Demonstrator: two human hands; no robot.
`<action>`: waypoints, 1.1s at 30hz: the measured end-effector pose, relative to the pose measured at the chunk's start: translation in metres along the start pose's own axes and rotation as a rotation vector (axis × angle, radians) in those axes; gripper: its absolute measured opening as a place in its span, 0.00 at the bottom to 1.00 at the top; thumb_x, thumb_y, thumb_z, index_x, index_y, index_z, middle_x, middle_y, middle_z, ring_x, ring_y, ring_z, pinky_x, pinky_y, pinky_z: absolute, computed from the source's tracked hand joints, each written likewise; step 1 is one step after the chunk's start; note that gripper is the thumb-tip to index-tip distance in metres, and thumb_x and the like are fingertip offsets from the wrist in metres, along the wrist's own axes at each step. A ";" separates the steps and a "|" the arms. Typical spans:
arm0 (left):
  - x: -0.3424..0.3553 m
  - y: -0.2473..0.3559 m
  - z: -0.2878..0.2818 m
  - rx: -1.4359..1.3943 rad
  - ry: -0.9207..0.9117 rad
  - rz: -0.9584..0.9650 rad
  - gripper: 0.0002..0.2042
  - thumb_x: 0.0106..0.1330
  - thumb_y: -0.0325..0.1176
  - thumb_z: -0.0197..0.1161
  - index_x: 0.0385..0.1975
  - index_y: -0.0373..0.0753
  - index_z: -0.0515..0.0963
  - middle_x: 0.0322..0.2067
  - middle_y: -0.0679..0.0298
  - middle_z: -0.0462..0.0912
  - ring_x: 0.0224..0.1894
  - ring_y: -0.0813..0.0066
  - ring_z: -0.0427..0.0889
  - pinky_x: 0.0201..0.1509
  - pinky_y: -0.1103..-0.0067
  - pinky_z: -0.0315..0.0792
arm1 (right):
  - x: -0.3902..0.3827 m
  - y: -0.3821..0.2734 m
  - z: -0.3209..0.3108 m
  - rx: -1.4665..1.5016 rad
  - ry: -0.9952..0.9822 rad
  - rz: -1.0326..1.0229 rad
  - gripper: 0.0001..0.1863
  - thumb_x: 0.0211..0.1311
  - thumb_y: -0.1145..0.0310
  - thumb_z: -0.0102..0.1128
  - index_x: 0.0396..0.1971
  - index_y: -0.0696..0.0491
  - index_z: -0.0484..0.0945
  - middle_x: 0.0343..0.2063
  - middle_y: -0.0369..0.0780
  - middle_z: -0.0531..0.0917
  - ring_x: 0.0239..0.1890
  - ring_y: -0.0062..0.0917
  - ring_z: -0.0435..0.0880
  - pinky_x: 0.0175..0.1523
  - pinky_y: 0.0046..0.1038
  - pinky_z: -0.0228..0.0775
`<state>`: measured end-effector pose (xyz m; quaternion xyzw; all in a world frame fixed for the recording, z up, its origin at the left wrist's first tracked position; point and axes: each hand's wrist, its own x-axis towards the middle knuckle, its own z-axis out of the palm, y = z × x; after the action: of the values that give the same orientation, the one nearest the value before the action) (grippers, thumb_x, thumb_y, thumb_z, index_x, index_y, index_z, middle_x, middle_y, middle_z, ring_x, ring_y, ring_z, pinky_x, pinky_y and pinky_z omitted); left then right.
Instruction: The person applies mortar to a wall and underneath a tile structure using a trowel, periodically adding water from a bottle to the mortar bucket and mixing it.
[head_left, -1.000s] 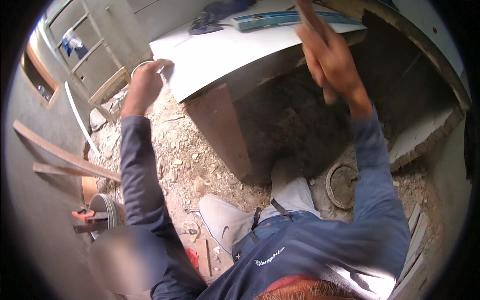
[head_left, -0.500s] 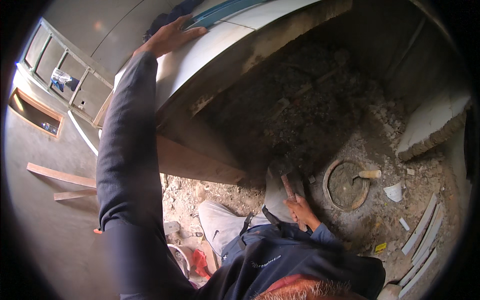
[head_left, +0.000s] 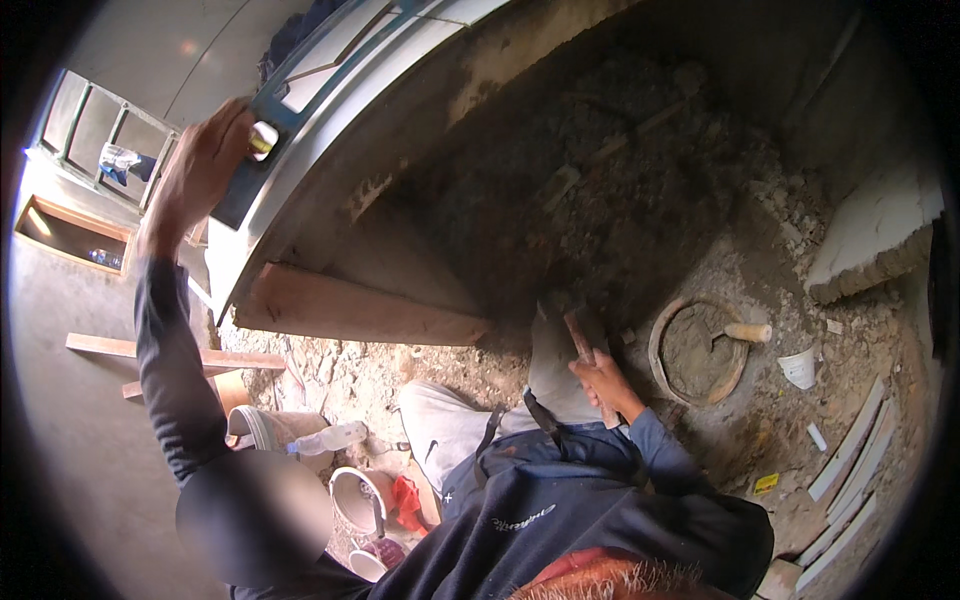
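Blue metal spirit level (head_left: pixel 288 118): lay on the flat white slab (head_left: pixel 320 138) — slab apparently already set. Left hand (head_left: pixel 205 155) covered its edge, closure unclear. Brown wooden-handled tool (head_left: pixel 578 338): was clenched by the right hand (head_left: pixel 605 385). Grey mortar (head_left: pixel 695 360) — waited, unspread.

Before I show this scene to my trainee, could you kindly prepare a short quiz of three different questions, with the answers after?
1. Which of the person's hands touches the blue level?
2. True or false: the white cup is to the right of the round basin in the picture.
3. What does the right hand hold? a) a clear bottle; b) a brown handle; c) the white cup.

Key: 1. The left hand. 2. True. 3. b.
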<state>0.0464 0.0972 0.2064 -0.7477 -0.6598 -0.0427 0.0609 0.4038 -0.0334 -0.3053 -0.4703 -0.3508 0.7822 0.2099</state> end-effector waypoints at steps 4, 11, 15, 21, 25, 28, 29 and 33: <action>-0.036 -0.014 0.002 0.057 0.089 -0.027 0.19 0.73 0.38 0.51 0.57 0.32 0.73 0.45 0.46 0.82 0.46 0.58 0.83 0.52 0.73 0.72 | 0.000 -0.005 -0.001 0.035 -0.021 -0.014 0.14 0.65 0.58 0.61 0.35 0.48 0.66 0.17 0.31 0.67 0.13 0.14 0.65 0.15 0.23 0.59; -0.085 -0.054 0.002 0.022 0.111 -0.054 0.20 0.71 0.33 0.51 0.60 0.34 0.72 0.53 0.50 0.80 0.55 0.59 0.79 0.61 0.72 0.69 | -0.003 -0.007 0.004 0.012 -0.004 0.016 0.15 0.66 0.57 0.61 0.37 0.49 0.66 0.18 0.31 0.67 0.12 0.14 0.65 0.15 0.22 0.58; -0.094 -0.063 0.005 0.058 0.153 -0.020 0.20 0.71 0.33 0.51 0.61 0.35 0.72 0.55 0.51 0.79 0.56 0.61 0.79 0.62 0.72 0.68 | 0.001 -0.005 0.004 -0.011 0.015 0.044 0.15 0.65 0.57 0.61 0.38 0.49 0.66 0.18 0.31 0.67 0.13 0.15 0.66 0.15 0.23 0.59; -0.090 -0.063 0.006 0.055 0.133 -0.071 0.21 0.72 0.37 0.51 0.62 0.36 0.72 0.56 0.52 0.79 0.57 0.61 0.78 0.64 0.72 0.67 | 0.004 -0.004 0.003 0.005 0.011 0.037 0.17 0.64 0.55 0.62 0.35 0.49 0.64 0.18 0.31 0.67 0.13 0.15 0.66 0.14 0.24 0.59; -0.089 -0.055 0.003 0.098 0.116 -0.137 0.23 0.74 0.40 0.48 0.62 0.33 0.71 0.57 0.50 0.78 0.58 0.61 0.78 0.63 0.71 0.67 | 0.004 -0.003 0.001 0.043 0.020 0.030 0.18 0.63 0.55 0.62 0.32 0.48 0.62 0.18 0.31 0.67 0.13 0.15 0.65 0.14 0.24 0.59; -0.077 -0.052 0.001 0.047 0.047 -0.178 0.23 0.75 0.42 0.49 0.63 0.34 0.70 0.57 0.50 0.78 0.58 0.62 0.77 0.63 0.71 0.66 | 0.006 -0.002 -0.002 0.073 0.001 0.022 0.17 0.64 0.56 0.62 0.32 0.47 0.62 0.18 0.30 0.66 0.12 0.15 0.64 0.14 0.24 0.59; -0.076 -0.061 0.003 0.063 0.064 -0.153 0.23 0.75 0.42 0.49 0.64 0.35 0.69 0.57 0.50 0.78 0.58 0.62 0.77 0.63 0.71 0.66 | 0.006 -0.002 -0.003 0.086 0.000 0.038 0.17 0.64 0.56 0.62 0.32 0.47 0.63 0.17 0.30 0.67 0.12 0.15 0.65 0.14 0.24 0.59; -0.074 -0.067 0.007 0.086 0.089 -0.127 0.23 0.75 0.42 0.49 0.64 0.37 0.69 0.57 0.51 0.77 0.58 0.63 0.76 0.63 0.71 0.66 | 0.005 -0.004 -0.004 0.135 -0.007 0.068 0.16 0.65 0.56 0.62 0.32 0.47 0.63 0.17 0.30 0.66 0.12 0.14 0.64 0.14 0.23 0.58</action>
<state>-0.0300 0.0334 0.1914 -0.6983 -0.7039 -0.0511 0.1196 0.4049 -0.0264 -0.3065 -0.4639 -0.2816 0.8124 0.2132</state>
